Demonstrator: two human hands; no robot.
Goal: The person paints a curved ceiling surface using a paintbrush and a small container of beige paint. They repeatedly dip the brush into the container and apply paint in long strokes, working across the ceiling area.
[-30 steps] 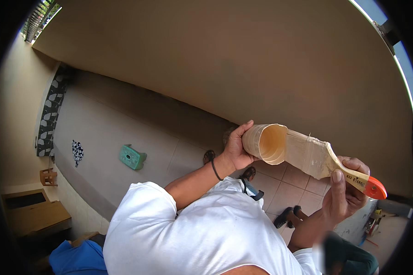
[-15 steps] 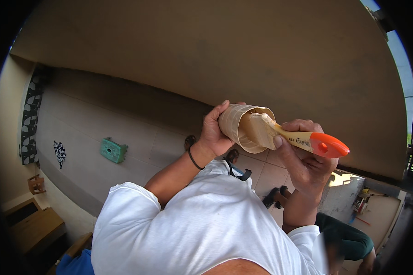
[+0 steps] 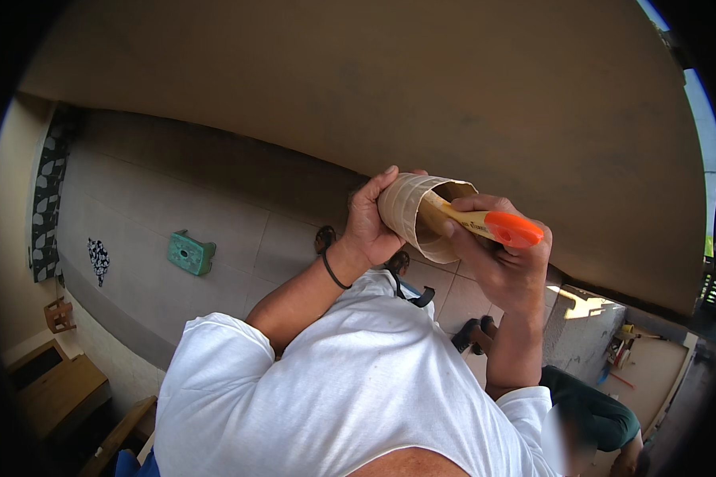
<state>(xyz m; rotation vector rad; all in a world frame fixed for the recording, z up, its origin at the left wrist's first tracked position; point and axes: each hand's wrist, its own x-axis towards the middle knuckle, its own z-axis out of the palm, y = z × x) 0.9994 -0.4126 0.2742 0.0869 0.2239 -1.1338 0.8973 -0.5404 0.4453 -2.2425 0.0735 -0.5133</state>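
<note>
My left hand [image 3: 370, 222] grips a tan, cone-shaped wooden vessel [image 3: 410, 211] with its open mouth turned toward my right side. My right hand [image 3: 497, 266] holds a brush with a pale handle and an orange end [image 3: 497, 226]; the brush's working end is inside the vessel's mouth and hidden. Both hands are raised in front of my white shirt [image 3: 350, 397], close under a broad tan ceiling or beam [image 3: 374, 87]. A dark band [image 3: 332, 270] circles my left wrist.
A tiled floor [image 3: 239, 262] lies below, with a small green stool [image 3: 189, 252] on it. Sandals [image 3: 324, 237] and dark shoes [image 3: 471, 334] lie on the tiles. Wooden furniture [image 3: 56, 389] stands lower left. Another person in green [image 3: 601, 413] sits lower right near scattered tools [image 3: 632, 342].
The vessel has turned from lying sideways with its mouth to the left to pointing its mouth at my right hand. The brush went from outside the vessel into its mouth.
</note>
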